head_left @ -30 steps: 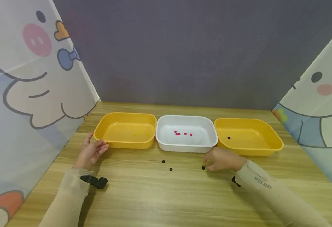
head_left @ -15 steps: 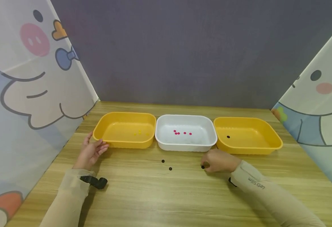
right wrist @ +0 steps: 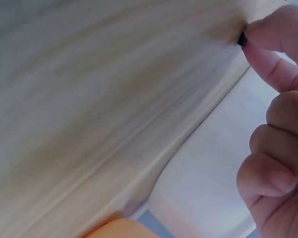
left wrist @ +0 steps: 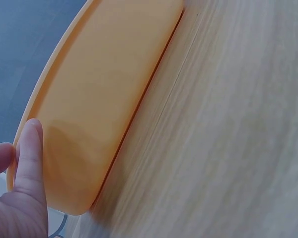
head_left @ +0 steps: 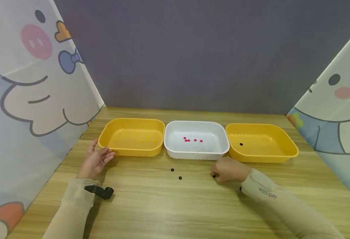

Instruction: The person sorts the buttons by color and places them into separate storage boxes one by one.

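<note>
In the head view my right hand (head_left: 229, 169) is low over the table, in front of the gap between the white tray (head_left: 197, 156) and the right yellow tray (head_left: 264, 159). Thumb and forefinger pinch a small black button (right wrist: 242, 39), seen at their tips in the right wrist view; the other fingers are curled in. My left hand (head_left: 95, 161) grips the near left corner of the left yellow tray (head_left: 136, 153), its rim between thumb and fingers. Two more black buttons, a farther one (head_left: 172, 170) and a nearer one (head_left: 180, 178), lie on the table between the hands.
Several yellow buttons (head_left: 147, 140) lie in the left tray and several pinkish-red buttons (head_left: 195, 140) in the white one. A single black button (head_left: 241, 144) is in the right tray. The trays stand side by side before a grey back panel (head_left: 192, 59).
My right hand has moved slightly left and closed thumb and forefinger on the black button beneath it. The left hand keeps its place on the tray.
</note>
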A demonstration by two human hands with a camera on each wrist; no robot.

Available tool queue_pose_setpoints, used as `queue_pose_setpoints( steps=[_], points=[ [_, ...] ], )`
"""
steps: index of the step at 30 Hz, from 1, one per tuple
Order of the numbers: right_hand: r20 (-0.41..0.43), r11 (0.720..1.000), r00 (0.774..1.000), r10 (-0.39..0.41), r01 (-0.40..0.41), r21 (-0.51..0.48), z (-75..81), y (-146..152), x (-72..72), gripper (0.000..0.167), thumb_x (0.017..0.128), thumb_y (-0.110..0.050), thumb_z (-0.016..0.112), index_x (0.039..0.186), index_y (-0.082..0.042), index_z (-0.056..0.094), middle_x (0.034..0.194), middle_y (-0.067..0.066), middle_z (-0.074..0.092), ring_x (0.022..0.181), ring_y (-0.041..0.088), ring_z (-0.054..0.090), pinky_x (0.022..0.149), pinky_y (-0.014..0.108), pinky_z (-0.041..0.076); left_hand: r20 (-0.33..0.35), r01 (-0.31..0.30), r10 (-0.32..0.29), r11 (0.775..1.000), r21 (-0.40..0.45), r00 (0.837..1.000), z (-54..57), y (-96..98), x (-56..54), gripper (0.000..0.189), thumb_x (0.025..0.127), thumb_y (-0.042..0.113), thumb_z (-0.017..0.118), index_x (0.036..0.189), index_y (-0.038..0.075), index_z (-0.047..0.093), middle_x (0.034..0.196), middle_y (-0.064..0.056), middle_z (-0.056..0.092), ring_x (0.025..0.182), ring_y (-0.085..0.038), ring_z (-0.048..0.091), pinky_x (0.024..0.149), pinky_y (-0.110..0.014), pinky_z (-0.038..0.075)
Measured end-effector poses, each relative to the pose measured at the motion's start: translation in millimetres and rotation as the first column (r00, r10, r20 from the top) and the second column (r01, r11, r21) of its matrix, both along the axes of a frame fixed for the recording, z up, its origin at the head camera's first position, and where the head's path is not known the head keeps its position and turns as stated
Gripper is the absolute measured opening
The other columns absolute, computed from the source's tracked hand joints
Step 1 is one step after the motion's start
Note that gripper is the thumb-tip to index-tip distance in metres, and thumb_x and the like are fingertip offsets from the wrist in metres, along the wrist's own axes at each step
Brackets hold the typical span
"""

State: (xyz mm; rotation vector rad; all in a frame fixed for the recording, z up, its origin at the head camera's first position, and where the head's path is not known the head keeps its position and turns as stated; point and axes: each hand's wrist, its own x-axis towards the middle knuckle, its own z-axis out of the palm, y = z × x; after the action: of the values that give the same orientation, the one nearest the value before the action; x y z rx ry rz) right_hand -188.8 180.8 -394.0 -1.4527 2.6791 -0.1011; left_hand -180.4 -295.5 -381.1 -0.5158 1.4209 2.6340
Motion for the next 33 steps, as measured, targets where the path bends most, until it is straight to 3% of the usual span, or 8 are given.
queue_pose_setpoints(
  steps=[12,20,27,33],
  points=[
    [-0.118,0.999,0.993,0.028,-0.030,-0.017,-0.6,-0.8,4.4,0.032,0.062,-0.003,0.066,0.055,-0.021,0.041,0.054,-0.014,0.028,0.052,0.001,0.023,0.044,0.015,0.019,0.005,0.017,-0.017,1.000,-0.011,1.000,3.9,3.1,-2.0,0.081,0.100,-0.001,0.040,0.151,0.038,-0.008,0.073,-0.007,0.060,0.061,-0.017,0.067,0.064,-0.025,0.059],
    [-0.230,0.998,0.973,0.014,-0.029,-0.062,5.0,3.4,4.9,0.031,0.067,-0.005,0.066,0.056,-0.024,0.043,0.053,-0.014,0.032,0.049,0.003,0.028,0.043,0.019,0.030,0.009,0.011,-0.011,1.000,0.004,1.000,1.4,2.9,-2.0,0.082,0.100,-0.001,0.040,0.151,0.040,-0.010,0.070,-0.006,0.061,0.060,-0.017,0.067,0.061,-0.025,0.059],
    [-0.218,0.997,0.976,-0.025,0.007,-0.083,14.0,7.0,6.7,0.033,0.066,-0.005,0.065,0.056,-0.023,0.039,0.055,-0.014,0.026,0.051,0.002,0.023,0.044,0.017,0.021,0.014,0.005,-0.005,1.000,0.001,1.000,-0.2,1.6,-1.1,0.082,0.100,-0.001,0.041,0.151,0.040,-0.009,0.070,-0.006,0.061,0.060,-0.017,0.067,0.061,-0.025,0.059],
    [-0.245,0.995,0.967,-0.064,0.042,-0.091,24.4,12.3,4.1,0.029,0.065,-0.006,0.069,0.058,-0.020,0.045,0.054,-0.014,0.031,0.049,0.002,0.026,0.042,0.017,0.025,0.009,0.003,-0.003,1.000,0.009,1.000,-0.8,0.9,-1.1,0.081,0.100,-0.001,0.040,0.151,0.040,-0.008,0.070,-0.006,0.061,0.059,-0.017,0.067,0.061,-0.025,0.059]
  ],
)
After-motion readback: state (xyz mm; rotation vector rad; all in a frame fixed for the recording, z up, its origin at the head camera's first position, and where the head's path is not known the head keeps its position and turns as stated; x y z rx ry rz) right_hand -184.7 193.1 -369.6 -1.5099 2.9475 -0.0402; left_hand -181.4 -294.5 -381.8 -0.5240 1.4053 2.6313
